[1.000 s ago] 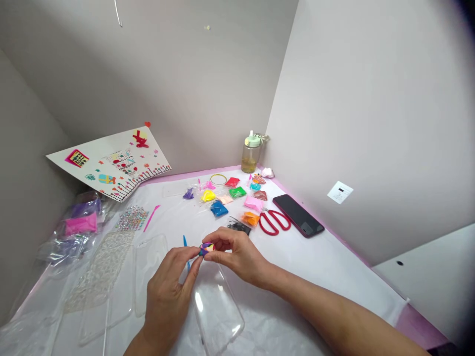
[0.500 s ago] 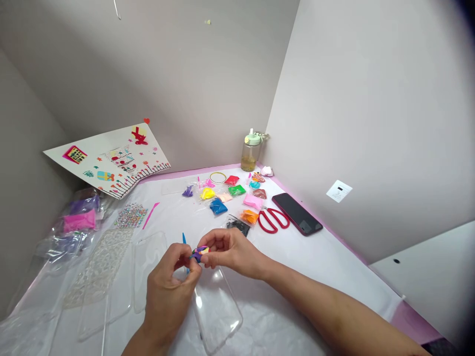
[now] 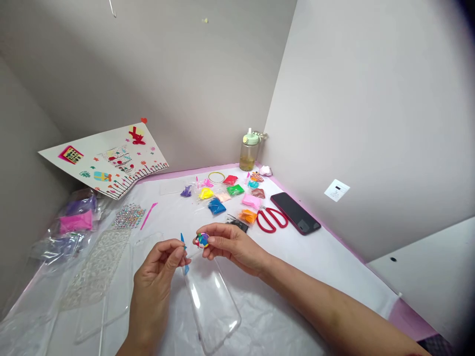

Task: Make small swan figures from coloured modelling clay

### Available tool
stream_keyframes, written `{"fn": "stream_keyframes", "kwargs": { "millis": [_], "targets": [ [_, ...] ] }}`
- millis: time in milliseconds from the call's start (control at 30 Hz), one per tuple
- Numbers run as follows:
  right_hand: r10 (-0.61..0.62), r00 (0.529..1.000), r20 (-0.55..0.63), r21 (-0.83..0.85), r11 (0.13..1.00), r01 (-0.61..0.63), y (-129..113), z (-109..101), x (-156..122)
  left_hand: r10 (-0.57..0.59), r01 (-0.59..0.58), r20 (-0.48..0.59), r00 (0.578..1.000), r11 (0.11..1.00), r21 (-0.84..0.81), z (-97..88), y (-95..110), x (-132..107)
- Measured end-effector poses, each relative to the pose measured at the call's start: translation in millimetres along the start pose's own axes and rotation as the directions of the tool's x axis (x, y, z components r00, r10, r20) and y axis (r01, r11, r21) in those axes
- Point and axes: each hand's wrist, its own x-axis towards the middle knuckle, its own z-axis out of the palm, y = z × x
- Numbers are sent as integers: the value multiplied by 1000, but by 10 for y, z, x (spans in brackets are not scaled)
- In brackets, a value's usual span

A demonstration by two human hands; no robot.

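Note:
Between the thumb and fingers of my right hand [image 3: 226,243] is a small multicoloured clay piece [image 3: 202,240], with purple, green, blue, yellow and red patches. My left hand [image 3: 163,262] is closed around a slim blue clay tool [image 3: 182,238], its pointed end upward. A tiny blue-green bit shows at the left fingertips, too small to make out. The two hands are a little apart. Below them a clear phone case [image 3: 215,301] lies on the white table cover, its top end partly behind the fingers.
Several clay packets, such as the blue packet [image 3: 216,206], lie beyond my hands. Red-handled scissors [image 3: 272,220] and a phone [image 3: 296,212] are at right, a bottle [image 3: 248,153] behind. At left are rhinestones [image 3: 129,216], a pink tool [image 3: 149,216] and plastic bags [image 3: 63,242].
My hands have moved apart, the left drawing back from the clay piece with the blue tool. The right hand has raised and turned the piece, showing more of its coloured face.

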Motion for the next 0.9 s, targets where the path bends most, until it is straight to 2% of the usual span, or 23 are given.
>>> {"fn": "stream_keyframes", "kwargs": {
  "millis": [67, 133, 200, 267, 500, 633, 900],
  "targets": [
    [6, 1000, -4, -52, 999, -6, 20, 12, 4, 96, -93, -18, 995, 988, 125, 23, -6, -31],
    [20, 1000, 15, -80, 997, -19, 39, 16, 6, 220, -222, 35, 975, 952, 209, 49, 2, -55],
    [32, 999, 30, -74, 997, -29, 57, 16, 5, 321, -339, 110, 941, 911, 234, 72, 2, -75],
    [50, 998, 38, -62, 997, -48, 68, 22, -1, 378, -404, 148, 914, 882, 243, 87, -8, -90],
    [95, 991, 97, -26, 995, -93, 63, 93, -36, 440, -477, 185, 879, 815, 330, 94, -13, -95],
    [110, 993, 51, -56, 993, -108, 106, 108, -26, 457, -494, 189, 869, 781, 382, 93, -25, -58],
    [147, 987, -69, -102, 983, -154, 152, 44, 22, 540, -648, 359, 761, 608, 459, 96, -168, -2]
  ]
}}
